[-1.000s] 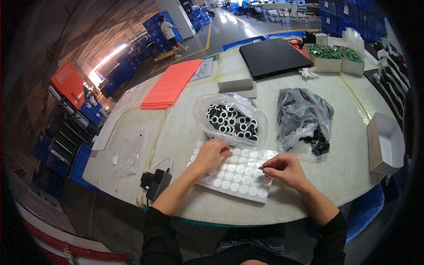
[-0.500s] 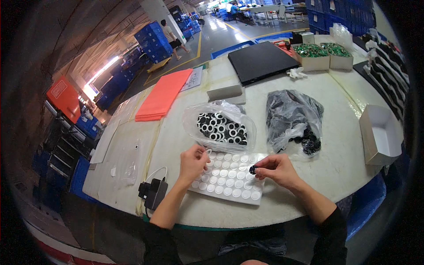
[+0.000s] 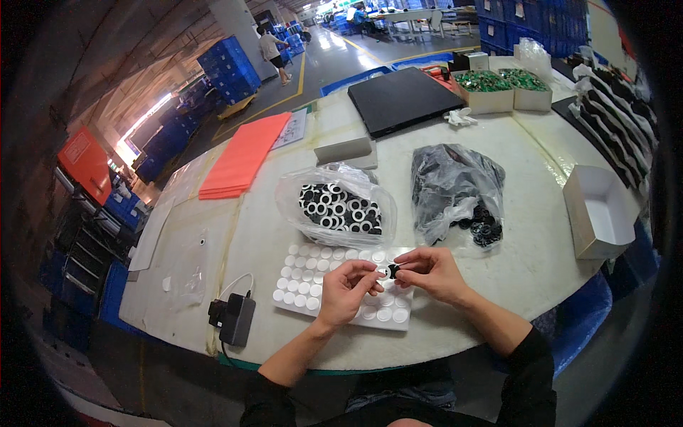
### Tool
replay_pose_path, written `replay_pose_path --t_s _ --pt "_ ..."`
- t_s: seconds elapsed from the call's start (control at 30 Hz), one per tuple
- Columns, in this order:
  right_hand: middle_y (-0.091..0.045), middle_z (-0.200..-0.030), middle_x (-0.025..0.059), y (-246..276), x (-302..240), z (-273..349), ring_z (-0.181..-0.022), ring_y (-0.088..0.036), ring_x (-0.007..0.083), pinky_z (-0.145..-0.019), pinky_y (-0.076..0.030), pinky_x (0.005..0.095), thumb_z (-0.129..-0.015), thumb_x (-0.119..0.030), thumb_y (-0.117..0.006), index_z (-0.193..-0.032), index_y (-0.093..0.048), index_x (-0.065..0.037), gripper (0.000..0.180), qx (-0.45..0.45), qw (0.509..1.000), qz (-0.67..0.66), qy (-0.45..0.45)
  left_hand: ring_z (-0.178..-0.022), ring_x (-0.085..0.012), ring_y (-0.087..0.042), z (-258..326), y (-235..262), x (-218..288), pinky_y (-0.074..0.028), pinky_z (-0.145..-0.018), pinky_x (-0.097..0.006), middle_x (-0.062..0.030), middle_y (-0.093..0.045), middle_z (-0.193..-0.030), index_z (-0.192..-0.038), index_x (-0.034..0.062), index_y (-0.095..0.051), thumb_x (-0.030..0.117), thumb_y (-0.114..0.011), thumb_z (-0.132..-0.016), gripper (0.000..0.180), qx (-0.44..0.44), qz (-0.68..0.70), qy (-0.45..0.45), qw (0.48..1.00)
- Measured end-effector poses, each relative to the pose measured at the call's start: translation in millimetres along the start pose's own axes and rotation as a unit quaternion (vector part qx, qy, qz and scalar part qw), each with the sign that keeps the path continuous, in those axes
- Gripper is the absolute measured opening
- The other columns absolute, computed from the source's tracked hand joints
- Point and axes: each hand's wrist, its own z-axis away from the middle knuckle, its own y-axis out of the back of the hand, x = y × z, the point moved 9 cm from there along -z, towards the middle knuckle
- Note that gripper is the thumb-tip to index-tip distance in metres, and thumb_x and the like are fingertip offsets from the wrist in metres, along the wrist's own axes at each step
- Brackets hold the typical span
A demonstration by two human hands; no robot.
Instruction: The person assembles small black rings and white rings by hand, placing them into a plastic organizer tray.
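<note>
My two hands meet above the right half of a white tray (image 3: 292, 308) set with rows of round white discs (image 3: 302, 275). Between the fingertips of my right hand (image 3: 437, 276) is a small black round part (image 3: 393, 271). The fingers of my left hand (image 3: 345, 292) pinch a small white ring (image 3: 385, 273), held against or right beside the black part; its edges are partly hidden by the fingertips. Beyond the tray lies an open clear bag (image 3: 287, 196) of black-and-white rings (image 3: 334, 206). To its right is another clear bag (image 3: 455, 174) with black round parts (image 3: 486, 231).
A black adapter (image 3: 238, 318) with a cable sits left of the tray. Orange sheets (image 3: 238, 156), a black flat panel (image 3: 402, 99) and boxes of green circuit boards (image 3: 486, 80) lie farther back. An open white box (image 3: 587, 220) stands at right. A person (image 3: 272, 50) walks in the distance.
My left hand has moved right from the tray's far left side, bringing the white ring to the black part. My right hand still pinches the black part. The view has shifted slightly.
</note>
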Motion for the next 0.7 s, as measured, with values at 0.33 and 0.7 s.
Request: replay_pose_path --t_s 0.33,0.7 --pt "-0.067 -0.091 0.0149 0 12 -2 -0.082 -0.066 0.0183 -0.074 -0.057 0.0297 -0.083 0.0 -0.065 -0.104 -0.06 0.008 0.024 -0.02 1.0 0.008 -0.011 -0.078 -0.0125 -0.062 -6 -12 -4 -0.056 -0.065 -0.024 -0.0099 -0.062 -0.095 -0.095 -0.0046 -0.062 0.0 -0.062 -0.085 0.011 0.01 -0.051 -0.062 0.997" --pt "-0.067 -0.092 0.0139 2 14 -2 -0.081 -0.066 0.0153 -0.074 -0.056 0.0267 -0.08 0.0 -0.068 -0.101 -0.061 0.006 0.022 -0.018 1.0 0.023 -0.006 -0.077 -0.0135 -0.063 -4 -12 -5 -0.056 -0.068 -0.025 -0.0105 -0.064 -0.09 -0.094 -0.0053 -0.061 -0.001 -0.061 -0.085 0.01 0.012 -0.009 -0.072 0.997"
